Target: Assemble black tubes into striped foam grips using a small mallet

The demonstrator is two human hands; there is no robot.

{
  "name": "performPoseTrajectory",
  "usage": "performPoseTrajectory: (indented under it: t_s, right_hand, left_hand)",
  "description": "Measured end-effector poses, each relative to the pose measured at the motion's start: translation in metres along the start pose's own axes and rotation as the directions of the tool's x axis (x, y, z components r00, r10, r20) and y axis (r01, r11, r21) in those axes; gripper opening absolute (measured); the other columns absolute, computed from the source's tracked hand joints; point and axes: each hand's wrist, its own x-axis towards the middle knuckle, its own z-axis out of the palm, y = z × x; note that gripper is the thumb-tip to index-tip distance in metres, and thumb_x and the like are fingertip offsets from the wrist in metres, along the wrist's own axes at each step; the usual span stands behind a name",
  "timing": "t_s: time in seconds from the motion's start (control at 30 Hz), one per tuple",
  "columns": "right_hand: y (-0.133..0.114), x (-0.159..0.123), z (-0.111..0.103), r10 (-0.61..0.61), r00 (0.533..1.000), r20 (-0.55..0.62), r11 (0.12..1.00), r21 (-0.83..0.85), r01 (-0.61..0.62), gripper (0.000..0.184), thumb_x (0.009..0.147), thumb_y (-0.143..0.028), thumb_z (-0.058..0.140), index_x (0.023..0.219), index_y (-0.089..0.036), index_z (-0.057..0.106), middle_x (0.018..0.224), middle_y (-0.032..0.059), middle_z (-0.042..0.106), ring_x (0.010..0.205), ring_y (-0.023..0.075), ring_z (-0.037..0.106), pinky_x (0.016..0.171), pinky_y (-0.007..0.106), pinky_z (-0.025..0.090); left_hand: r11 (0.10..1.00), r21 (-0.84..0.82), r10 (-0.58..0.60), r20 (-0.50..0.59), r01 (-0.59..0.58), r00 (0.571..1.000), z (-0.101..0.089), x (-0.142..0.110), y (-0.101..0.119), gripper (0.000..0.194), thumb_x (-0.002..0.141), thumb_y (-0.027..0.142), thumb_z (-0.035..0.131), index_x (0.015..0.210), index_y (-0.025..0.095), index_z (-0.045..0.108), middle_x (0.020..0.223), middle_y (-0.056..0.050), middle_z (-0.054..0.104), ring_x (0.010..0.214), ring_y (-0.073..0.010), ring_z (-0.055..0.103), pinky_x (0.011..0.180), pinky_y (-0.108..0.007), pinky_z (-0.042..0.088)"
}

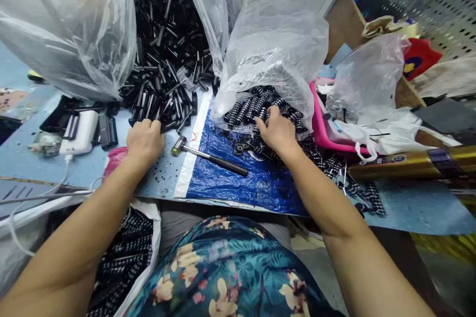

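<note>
My left hand [144, 139] rests at the near edge of a big heap of black plastic tubes [167, 59], fingers curled down into the tubes; what it grips is hidden. My right hand [275, 131] reaches into the mouth of a clear plastic bag [275, 54] holding black studded pieces [256, 106], with its fingers curled around some of them. Between my hands a small hammer [208, 155] lies on a blue tarp sheet [238, 178]. More studded pieces [334, 166] are scattered to the right of my right wrist.
A large clear bag [70, 25] hangs at the left. A white power bank [80, 133] with cable lies left of my left hand. A pink tray [323, 131], crumpled bags and a gold tube [409, 164] crowd the right. A bag of studded parts [126, 252] sits below the table edge.
</note>
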Motion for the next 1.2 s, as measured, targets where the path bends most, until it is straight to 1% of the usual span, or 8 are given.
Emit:
performPoseTrajectory:
  t_s: [0.23,0.47,0.53,0.6,0.67,0.73,1.07,1.2]
  right_hand:
    - [-0.008,0.029,0.008,0.034,0.992,0.120,0.977,-0.211,-0.008,0.057,0.091,-0.043,0.057,0.134,-0.009,0.041,0.097,0.0220,0.070,0.090,0.0348,0.068,0.083,0.046,0.050]
    - [0.025,-0.018,-0.003,0.017,0.999,0.033,0.884,0.466,-0.030,0.065,0.074,-0.043,0.072,0.131,-0.024,0.047,0.086,0.0033,0.067,0.071,0.0231,0.064,0.075,0.041,0.054]
    - [0.022,-0.052,0.001,-0.015,0.985,0.174,0.681,0.723,-0.117,0.064,0.074,-0.049,0.071,0.128,-0.027,0.047,0.085,0.0013,0.064,0.068,0.0205,0.062,0.067,0.037,0.053]
    - [0.010,-0.085,0.010,-0.086,0.910,0.405,0.439,0.835,-0.330,0.055,0.078,-0.056,0.063,0.122,-0.027,0.048,0.088,0.0020,0.064,0.071,0.0200,0.064,0.066,0.036,0.053]
    - [-0.008,-0.109,0.023,-0.141,0.810,0.569,0.255,0.811,-0.526,0.047,0.085,-0.063,0.051,0.114,-0.026,0.052,0.089,0.0033,0.063,0.074,0.0193,0.065,0.067,0.035,0.054]
    - [-0.026,-0.121,0.034,-0.147,0.771,0.620,0.116,0.785,-0.609,0.051,0.089,-0.069,0.043,0.108,-0.024,0.056,0.085,0.0025,0.061,0.070,0.0164,0.062,0.062,0.030,0.051]
    - [-0.053,-0.126,0.036,-0.111,0.877,0.467,-0.117,0.870,-0.478,0.053,0.085,-0.071,0.062,0.107,-0.022,0.063,0.056,-0.0089,0.047,0.040,0.0056,0.035,0.041,0.019,0.029]
    - [-0.058,-0.129,0.040,-0.027,0.878,0.479,-0.236,0.850,-0.471,0.050,0.087,-0.069,0.060,0.104,-0.022,0.064,0.058,-0.0078,0.050,0.043,0.0068,0.042,0.043,0.020,0.037]
  left_hand:
    - [0.996,0.080,-0.046,0.112,0.037,0.993,0.000,0.000,-0.004,0.025,0.094,0.023,0.042,0.088,0.016,0.065,0.097,-0.017,0.063,0.096,-0.0322,0.052,0.080,-0.042,0.035]
    - [0.894,-0.430,-0.145,-0.009,0.127,0.989,-0.022,-0.070,0.039,0.016,0.088,0.025,0.051,0.089,0.020,0.067,0.073,-0.007,0.061,0.072,-0.0223,0.056,0.071,-0.036,0.040]
    - [0.673,-0.719,-0.167,0.083,0.175,0.982,-0.018,-0.092,0.051,0.015,0.084,0.027,0.056,0.092,0.020,0.066,0.067,-0.002,0.059,0.063,-0.0182,0.056,0.067,-0.032,0.043]
    - [0.294,-0.914,-0.174,0.236,0.279,0.956,-0.013,-0.108,0.061,0.017,0.082,0.034,0.059,0.090,0.020,0.062,0.069,-0.001,0.061,0.060,-0.0165,0.059,0.063,-0.030,0.047]
    - [-0.076,-0.921,-0.170,0.390,0.382,0.905,-0.009,-0.116,0.071,0.023,0.082,0.042,0.060,0.087,0.019,0.056,0.077,-0.003,0.067,0.058,-0.0151,0.062,0.058,-0.028,0.049]
    - [-0.254,-0.869,-0.178,0.473,0.424,0.863,-0.007,-0.116,0.082,0.029,0.079,0.042,0.067,0.083,0.019,0.051,0.080,-0.003,0.069,0.050,-0.0103,0.058,0.050,-0.023,0.044]
    - [-0.373,-0.745,0.042,0.583,0.554,0.812,-0.011,-0.112,0.123,0.047,0.081,0.053,0.073,0.107,0.016,0.059,0.068,0.002,0.067,0.042,-0.0077,0.053,0.043,-0.019,0.036]
    - [-0.262,-0.838,0.053,0.482,0.478,0.875,-0.015,-0.107,0.133,0.039,0.084,0.050,0.072,0.100,0.016,0.064,0.063,0.003,0.062,0.041,-0.0052,0.044,0.045,-0.020,0.031]
